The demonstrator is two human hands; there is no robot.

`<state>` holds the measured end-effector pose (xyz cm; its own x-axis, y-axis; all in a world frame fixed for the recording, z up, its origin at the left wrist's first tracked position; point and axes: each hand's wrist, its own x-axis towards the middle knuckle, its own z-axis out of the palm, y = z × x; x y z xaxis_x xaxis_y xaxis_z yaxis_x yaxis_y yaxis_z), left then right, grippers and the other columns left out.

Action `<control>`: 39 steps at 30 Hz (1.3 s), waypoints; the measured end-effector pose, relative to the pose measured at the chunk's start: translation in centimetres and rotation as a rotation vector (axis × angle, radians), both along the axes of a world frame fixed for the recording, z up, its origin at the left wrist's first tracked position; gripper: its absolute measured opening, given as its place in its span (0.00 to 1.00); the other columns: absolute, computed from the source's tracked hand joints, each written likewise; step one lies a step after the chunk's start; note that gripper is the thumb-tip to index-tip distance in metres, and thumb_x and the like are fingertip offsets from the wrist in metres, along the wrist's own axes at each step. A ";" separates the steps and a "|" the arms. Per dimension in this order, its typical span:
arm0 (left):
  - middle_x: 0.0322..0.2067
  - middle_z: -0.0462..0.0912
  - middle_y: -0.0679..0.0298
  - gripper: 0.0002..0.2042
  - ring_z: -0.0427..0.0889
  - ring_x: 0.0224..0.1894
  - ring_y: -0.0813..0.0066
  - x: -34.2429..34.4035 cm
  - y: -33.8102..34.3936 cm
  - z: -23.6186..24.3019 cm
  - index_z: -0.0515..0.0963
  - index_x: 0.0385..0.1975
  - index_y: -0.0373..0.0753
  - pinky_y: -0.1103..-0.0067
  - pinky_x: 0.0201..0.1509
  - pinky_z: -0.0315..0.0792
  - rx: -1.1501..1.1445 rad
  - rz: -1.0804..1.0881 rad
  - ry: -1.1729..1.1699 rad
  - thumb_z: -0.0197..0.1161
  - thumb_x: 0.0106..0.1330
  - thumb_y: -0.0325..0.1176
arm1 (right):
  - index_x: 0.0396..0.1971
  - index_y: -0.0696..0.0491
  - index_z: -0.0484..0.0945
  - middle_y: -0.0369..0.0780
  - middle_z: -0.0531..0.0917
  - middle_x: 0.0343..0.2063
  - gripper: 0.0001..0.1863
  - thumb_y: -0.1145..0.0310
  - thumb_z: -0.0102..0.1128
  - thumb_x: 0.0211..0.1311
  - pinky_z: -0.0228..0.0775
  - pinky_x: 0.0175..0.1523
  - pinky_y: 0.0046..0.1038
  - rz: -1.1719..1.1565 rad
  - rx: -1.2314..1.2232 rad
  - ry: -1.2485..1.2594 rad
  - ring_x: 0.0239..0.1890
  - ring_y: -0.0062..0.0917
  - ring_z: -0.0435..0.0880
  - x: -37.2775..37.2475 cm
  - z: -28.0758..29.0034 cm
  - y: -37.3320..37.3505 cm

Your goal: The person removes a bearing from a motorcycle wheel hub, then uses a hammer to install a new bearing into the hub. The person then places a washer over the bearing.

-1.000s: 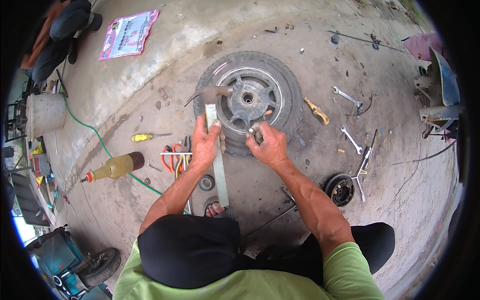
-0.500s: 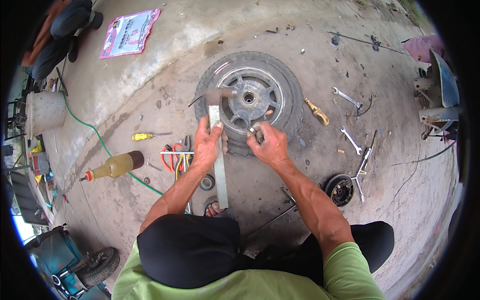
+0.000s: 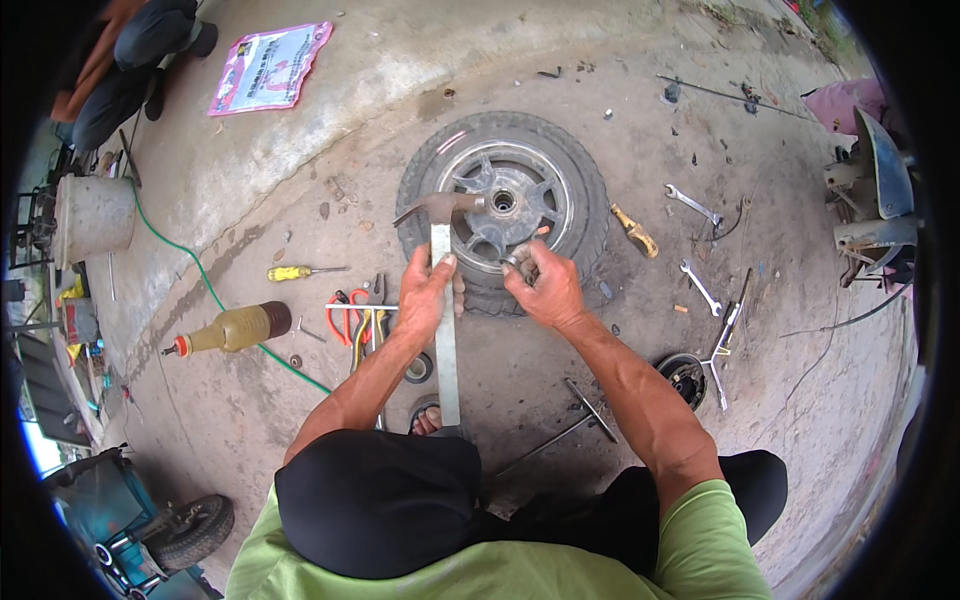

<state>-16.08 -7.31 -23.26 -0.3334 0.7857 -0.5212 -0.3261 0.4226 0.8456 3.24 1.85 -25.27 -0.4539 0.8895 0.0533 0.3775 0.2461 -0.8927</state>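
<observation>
My left hand [image 3: 428,290] is wrapped round the pale, flat handle of a claw hammer [image 3: 447,345]. The hammer's rusty head lies over the left part of a wheel with a black tyre [image 3: 585,180], which rests flat on the ground in front of me. My right hand [image 3: 548,285] is closed, pinching a small metal ring [image 3: 511,262] above the near side of the rim. Part of that ring is hidden by my fingers. An open hub with a round hole [image 3: 504,201] shows at the wheel's centre.
Left lie a yellow screwdriver [image 3: 290,272], pliers [image 3: 378,292] and an oil bottle [image 3: 232,328]. Right are a wooden-handled tool [image 3: 636,232], spanners [image 3: 703,288] and a round black part [image 3: 682,378]. A T-handled bar [image 3: 555,437] lies near my knees. Another person's legs [image 3: 150,45] appear at upper left.
The hammer head has come slightly nearer to me and rightward over the wheel. My right hand still pinches the ring, and more of the T-handled bar shows beside my right forearm.
</observation>
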 end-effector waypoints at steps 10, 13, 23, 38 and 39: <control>0.27 0.77 0.65 0.10 0.75 0.18 0.75 0.1 -0.5 -1.3 0.70 0.53 0.42 0.76 0.19 0.71 0.063 0.074 -0.041 0.56 0.79 0.35 | 0.30 0.54 0.77 0.41 0.83 0.20 0.12 0.67 0.73 0.55 0.77 0.29 0.38 0.044 0.289 -0.102 0.23 0.39 0.86 1.2 -0.2 3.2; 0.26 0.77 0.64 0.11 0.75 0.17 0.74 -0.2 -0.2 -1.0 0.69 0.55 0.41 0.74 0.19 0.73 0.071 0.060 -0.081 0.56 0.79 0.35 | 0.30 0.54 0.76 0.41 0.83 0.19 0.12 0.67 0.73 0.54 0.76 0.27 0.37 0.011 0.225 -0.123 0.22 0.38 0.85 0.7 -0.4 1.6; 0.26 0.75 0.64 0.10 0.74 0.15 0.73 -2.1 0.1 -1.4 0.69 0.54 0.42 0.71 0.18 0.75 0.084 0.120 -0.091 0.56 0.79 0.35 | 0.30 0.53 0.76 0.44 0.85 0.22 0.13 0.65 0.74 0.53 0.77 0.31 0.43 -0.119 0.161 -0.041 0.26 0.43 0.87 -1.5 -0.5 -1.6; 0.27 0.76 0.64 0.10 0.75 0.18 0.73 -3.4 -2.0 -2.6 0.69 0.53 0.40 0.73 0.25 0.77 0.063 0.168 -0.006 0.57 0.78 0.35 | 0.42 0.56 0.77 0.51 0.87 0.32 0.17 0.57 0.64 0.68 0.76 0.46 0.47 0.078 -0.001 -0.422 0.38 0.50 0.88 3.2 2.2 8.7; 0.27 0.77 0.64 0.12 0.75 0.18 0.74 -3.5 -2.2 -2.8 0.69 0.55 0.39 0.73 0.24 0.77 0.076 0.180 -0.017 0.58 0.78 0.34 | 0.43 0.56 0.76 0.53 0.87 0.31 0.19 0.53 0.61 0.70 0.76 0.46 0.50 0.182 0.080 -0.505 0.39 0.53 0.87 3.5 2.2 8.6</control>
<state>-19.54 -9.48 -26.05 -0.4635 0.7516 -0.4693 -0.4048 0.2915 0.8667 6.69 10.41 -23.12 -0.5868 0.7963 -0.1470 0.6996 0.4071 -0.5872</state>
